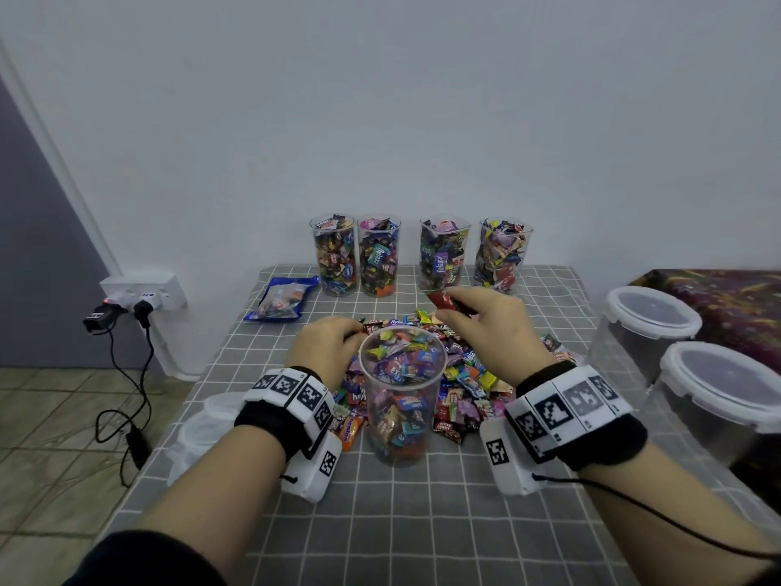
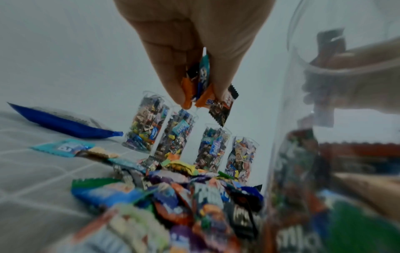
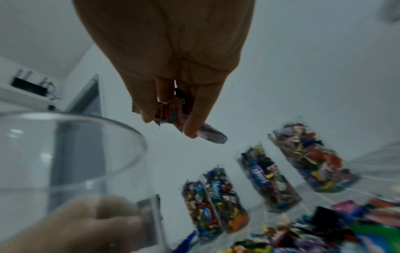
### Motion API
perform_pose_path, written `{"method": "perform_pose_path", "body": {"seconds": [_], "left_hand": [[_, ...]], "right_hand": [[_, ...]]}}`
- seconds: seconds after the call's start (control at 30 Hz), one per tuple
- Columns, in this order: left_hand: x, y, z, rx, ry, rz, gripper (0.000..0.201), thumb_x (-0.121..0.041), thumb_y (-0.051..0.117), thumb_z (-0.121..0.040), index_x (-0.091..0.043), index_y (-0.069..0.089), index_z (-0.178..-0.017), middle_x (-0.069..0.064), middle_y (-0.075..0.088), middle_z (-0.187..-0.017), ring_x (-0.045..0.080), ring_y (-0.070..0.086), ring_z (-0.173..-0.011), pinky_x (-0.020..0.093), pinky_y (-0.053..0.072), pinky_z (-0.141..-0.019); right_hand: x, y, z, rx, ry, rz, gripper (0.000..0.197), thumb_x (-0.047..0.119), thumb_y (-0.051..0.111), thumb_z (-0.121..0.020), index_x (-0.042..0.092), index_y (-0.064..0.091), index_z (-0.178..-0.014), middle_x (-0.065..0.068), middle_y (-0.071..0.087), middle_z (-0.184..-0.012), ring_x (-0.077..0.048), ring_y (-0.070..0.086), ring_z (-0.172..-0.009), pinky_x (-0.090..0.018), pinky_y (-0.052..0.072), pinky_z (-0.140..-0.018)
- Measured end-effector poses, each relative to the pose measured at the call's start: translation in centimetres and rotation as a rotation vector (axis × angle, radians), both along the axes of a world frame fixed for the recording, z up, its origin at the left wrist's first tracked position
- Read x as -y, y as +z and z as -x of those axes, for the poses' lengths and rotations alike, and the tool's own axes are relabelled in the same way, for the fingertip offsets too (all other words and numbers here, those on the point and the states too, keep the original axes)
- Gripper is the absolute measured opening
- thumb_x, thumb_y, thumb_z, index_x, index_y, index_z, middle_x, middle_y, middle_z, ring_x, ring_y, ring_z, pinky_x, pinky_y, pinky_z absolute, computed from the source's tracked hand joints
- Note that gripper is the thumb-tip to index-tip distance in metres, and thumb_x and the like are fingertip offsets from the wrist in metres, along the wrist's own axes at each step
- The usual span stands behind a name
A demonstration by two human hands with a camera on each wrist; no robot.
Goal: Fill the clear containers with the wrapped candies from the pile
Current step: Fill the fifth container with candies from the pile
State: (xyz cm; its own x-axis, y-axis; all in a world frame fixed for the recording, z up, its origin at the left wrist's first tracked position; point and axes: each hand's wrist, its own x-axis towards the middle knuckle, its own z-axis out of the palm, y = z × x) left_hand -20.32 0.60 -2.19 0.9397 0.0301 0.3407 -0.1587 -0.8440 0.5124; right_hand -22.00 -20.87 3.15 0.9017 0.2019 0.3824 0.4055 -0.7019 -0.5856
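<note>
Clear container (image 1: 401, 399) upright mid-bench (image 1: 422, 522), roughly three-quarters full of wrapped candies. Pile (image 1: 465, 374) sits right behind it. Left hand (image 1: 323, 346) fingers pinch several candies; right hand (image 1: 490, 327) fingers clamp a small bunch above the pile. Four filled containers (image 1: 420, 253) along the wall.

I see surface cloth (image 1: 422, 522): grey, white grid | far-left bag (image 1: 282, 299): blue | candies (image 1: 465, 374): multicoloured | wristbands (image 1: 296, 395): black-white squares

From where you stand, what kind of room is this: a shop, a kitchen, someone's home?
Probably a plain room at home: a table under a grey checked cloth, a bare white wall, a wall socket with chargers, tiled floor.
</note>
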Motion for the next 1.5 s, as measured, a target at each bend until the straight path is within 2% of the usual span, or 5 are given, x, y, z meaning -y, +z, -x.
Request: {"method": "perform_pose_path", "body": {"seconds": [0.33,0.8,1.0,1.23,1.5], "left_hand": [[-0.9,2.0,0.3,0.127,0.053,0.068,0.023,-0.023,0.062,-0.089,-0.011,0.070,-0.108,0.005,0.069,-0.103,0.019,0.060,-0.096,0.026,0.042,-0.084],[-0.7,2.7,0.7,0.138,0.036,0.070,0.022,-0.026,0.061,-0.089,-0.014,0.070,-0.106,0.002,0.068,-0.102,0.013,0.057,-0.092,0.018,0.035,-0.078],[-0.7,3.5,1.4,0.186,0.035,0.109,0.020,-0.020,0.062,-0.089,-0.009,0.070,-0.103,0.003,0.067,-0.101,0.009,0.050,-0.088,0.018,0.035,-0.078],[-0.1,5.1,2.2,0.225,-0.026,0.154,0.014,-0.017,0.064,-0.087,-0.009,0.071,-0.096,-0.001,0.066,-0.095,0.007,0.052,-0.086,0.017,0.035,-0.077],[1.7,6.2,3.7,0.221,-0.230,0.110,0.014,-0.019,0.067,-0.085,-0.011,0.072,-0.096,-0.004,0.067,-0.098,0.009,0.059,-0.094,0.022,0.043,-0.085]], "right_hand": [[-2.7,1.8,3.5,-0.059,0.237,-0.212,0.030,0.023,0.064,-0.089,0.020,0.065,-0.119,0.024,0.058,-0.094,0.007,0.056,-0.090,-0.019,0.046,-0.085],[-2.6,0.7,3.7,-0.264,0.257,-0.330,0.031,0.015,0.057,-0.093,0.028,0.059,-0.121,0.000,0.069,-0.091,-0.009,0.061,-0.065,-0.032,0.056,-0.075],[-2.0,-0.6,3.4,-0.136,0.105,-0.584,0.023,0.013,0.058,-0.091,0.025,0.061,-0.111,0.007,0.065,-0.109,-0.006,0.061,-0.102,-0.035,0.051,-0.094],[-1.0,-3.6,2.4,-0.526,0.292,-0.513,0.113,0.054,0.077,-0.053,0.027,0.021,-0.147,0.017,0.043,-0.135,-0.001,0.046,-0.123,-0.034,0.040,-0.106],[-1.2,-4.2,2.4,-0.520,0.357,-0.565,0.095,0.047,0.077,-0.048,0.026,0.040,-0.133,0.010,0.053,-0.130,0.002,0.049,-0.121,-0.016,0.041,-0.099]]}}
